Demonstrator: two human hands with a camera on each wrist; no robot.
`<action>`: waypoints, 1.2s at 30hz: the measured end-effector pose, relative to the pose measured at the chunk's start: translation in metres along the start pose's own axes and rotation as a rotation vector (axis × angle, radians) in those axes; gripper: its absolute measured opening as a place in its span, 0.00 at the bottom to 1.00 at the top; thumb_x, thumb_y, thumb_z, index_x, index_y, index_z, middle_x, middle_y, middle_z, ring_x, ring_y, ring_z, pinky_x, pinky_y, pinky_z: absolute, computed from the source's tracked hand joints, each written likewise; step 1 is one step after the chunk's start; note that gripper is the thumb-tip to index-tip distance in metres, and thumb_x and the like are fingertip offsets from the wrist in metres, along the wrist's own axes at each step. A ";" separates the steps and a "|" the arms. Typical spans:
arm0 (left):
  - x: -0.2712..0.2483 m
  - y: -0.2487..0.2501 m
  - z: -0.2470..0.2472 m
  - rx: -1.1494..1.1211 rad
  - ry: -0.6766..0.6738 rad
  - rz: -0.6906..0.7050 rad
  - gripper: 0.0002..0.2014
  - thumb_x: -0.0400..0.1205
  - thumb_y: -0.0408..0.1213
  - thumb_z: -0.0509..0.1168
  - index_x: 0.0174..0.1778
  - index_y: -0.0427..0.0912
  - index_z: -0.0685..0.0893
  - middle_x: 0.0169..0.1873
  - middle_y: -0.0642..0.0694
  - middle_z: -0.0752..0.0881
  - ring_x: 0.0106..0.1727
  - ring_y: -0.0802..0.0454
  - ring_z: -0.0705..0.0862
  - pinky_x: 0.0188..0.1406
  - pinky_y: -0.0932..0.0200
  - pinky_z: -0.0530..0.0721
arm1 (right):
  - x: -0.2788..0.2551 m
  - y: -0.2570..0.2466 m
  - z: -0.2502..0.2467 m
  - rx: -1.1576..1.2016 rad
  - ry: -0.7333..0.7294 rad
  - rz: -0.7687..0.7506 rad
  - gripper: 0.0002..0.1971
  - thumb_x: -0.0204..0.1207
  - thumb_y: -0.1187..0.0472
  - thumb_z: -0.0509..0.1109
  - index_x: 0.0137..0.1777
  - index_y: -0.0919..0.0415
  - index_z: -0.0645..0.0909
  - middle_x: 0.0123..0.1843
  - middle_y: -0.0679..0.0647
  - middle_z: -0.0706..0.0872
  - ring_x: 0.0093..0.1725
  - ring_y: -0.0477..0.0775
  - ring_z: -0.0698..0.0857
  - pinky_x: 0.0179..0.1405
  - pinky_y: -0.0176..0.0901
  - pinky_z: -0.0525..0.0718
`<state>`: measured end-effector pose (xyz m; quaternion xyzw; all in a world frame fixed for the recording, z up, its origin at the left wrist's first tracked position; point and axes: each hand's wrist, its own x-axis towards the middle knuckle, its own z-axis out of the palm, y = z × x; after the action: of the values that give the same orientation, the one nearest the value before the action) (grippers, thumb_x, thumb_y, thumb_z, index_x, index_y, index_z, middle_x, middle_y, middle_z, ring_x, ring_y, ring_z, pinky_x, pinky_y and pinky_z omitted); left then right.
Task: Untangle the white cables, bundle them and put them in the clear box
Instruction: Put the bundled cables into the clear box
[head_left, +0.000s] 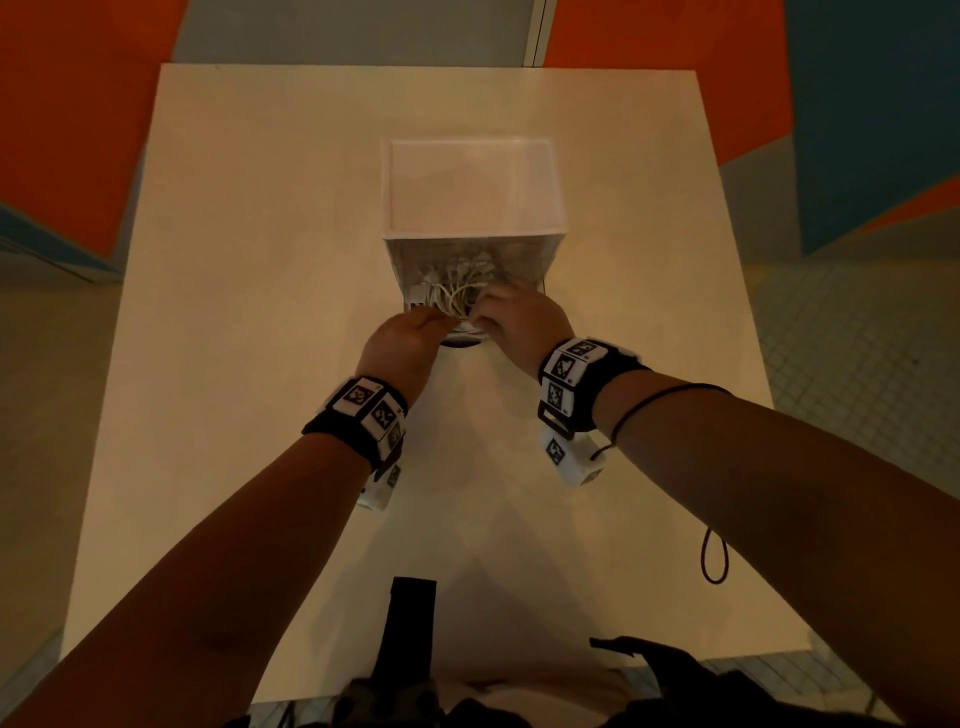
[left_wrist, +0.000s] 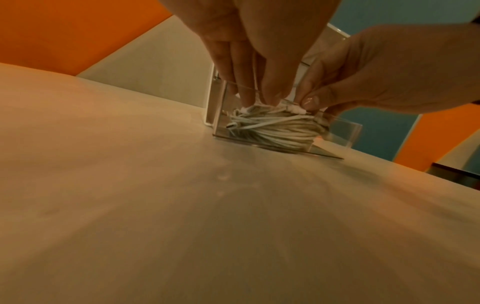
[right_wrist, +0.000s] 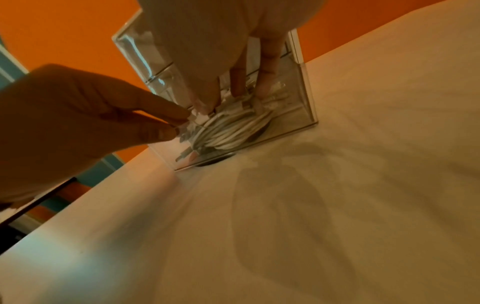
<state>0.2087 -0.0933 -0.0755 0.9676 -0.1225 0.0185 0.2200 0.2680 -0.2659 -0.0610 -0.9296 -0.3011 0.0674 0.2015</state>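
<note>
The clear box (head_left: 395, 208) stands in the middle of the white table (head_left: 260, 364). A coiled bundle of white cables (head_left: 451, 293) lies on the box floor at its near side, also shown in the left wrist view (left_wrist: 275, 128) and the right wrist view (right_wrist: 233, 131). My left hand (head_left: 439, 321) reaches down from the left, and its thumb and forefinger pinch a cable end at the bundle's edge (right_wrist: 182, 123). My right hand (head_left: 480, 312) comes from the right, its fingertips (right_wrist: 265, 90) on top of the coil and its thumb pinching a connector (left_wrist: 298, 109).
A dark round disc (head_left: 460, 340) shows in the table under the box's near edge. A black looped cord (head_left: 714, 556) lies at the right of the table. A dark strap (head_left: 410, 623) hangs at the near edge. Orange and blue panels surround the table.
</note>
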 end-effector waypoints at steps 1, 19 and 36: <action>0.001 0.001 -0.001 0.027 -0.028 0.024 0.18 0.69 0.22 0.71 0.56 0.35 0.87 0.51 0.33 0.88 0.44 0.32 0.88 0.44 0.42 0.87 | 0.002 -0.001 0.000 0.017 -0.019 0.032 0.08 0.78 0.64 0.64 0.49 0.61 0.85 0.54 0.58 0.85 0.55 0.65 0.79 0.48 0.52 0.79; 0.015 0.018 -0.007 0.174 -0.098 -0.007 0.14 0.65 0.27 0.76 0.45 0.41 0.90 0.45 0.40 0.89 0.38 0.36 0.88 0.44 0.46 0.81 | -0.039 0.000 0.015 0.231 0.235 0.225 0.08 0.73 0.69 0.70 0.50 0.66 0.87 0.47 0.64 0.83 0.47 0.61 0.82 0.51 0.38 0.76; 0.015 0.008 0.001 -0.305 0.291 -0.637 0.24 0.66 0.42 0.79 0.52 0.37 0.78 0.55 0.37 0.76 0.55 0.39 0.74 0.56 0.53 0.72 | -0.015 -0.010 -0.002 0.178 0.022 0.295 0.15 0.82 0.53 0.60 0.66 0.46 0.78 0.61 0.50 0.86 0.57 0.54 0.84 0.50 0.44 0.81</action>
<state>0.2210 -0.1043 -0.0717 0.9006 0.2155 0.0680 0.3712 0.2515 -0.2681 -0.0553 -0.9429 -0.1521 0.1124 0.2741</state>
